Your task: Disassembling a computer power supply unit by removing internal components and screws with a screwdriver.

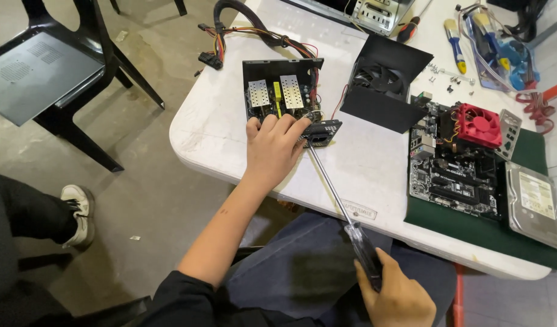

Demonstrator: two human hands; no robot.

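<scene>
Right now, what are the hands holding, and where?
Right hand grips a long screwdriver by its dark handle. Left hand presses on the open power supply at its near edge.

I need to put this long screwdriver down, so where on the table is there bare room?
Bare white tabletop lies left of the open black power supply, and between it and the black motherboard. The far right corner, around the blue-handled tools, is crowded.

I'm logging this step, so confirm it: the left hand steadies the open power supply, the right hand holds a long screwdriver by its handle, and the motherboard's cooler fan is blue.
One detail is wrong: the cooler fan on the motherboard is red, not blue, as the head view shows. The rest stands: the left hand steadies the open power supply, and the right hand holds the long screwdriver by its handle.
</scene>
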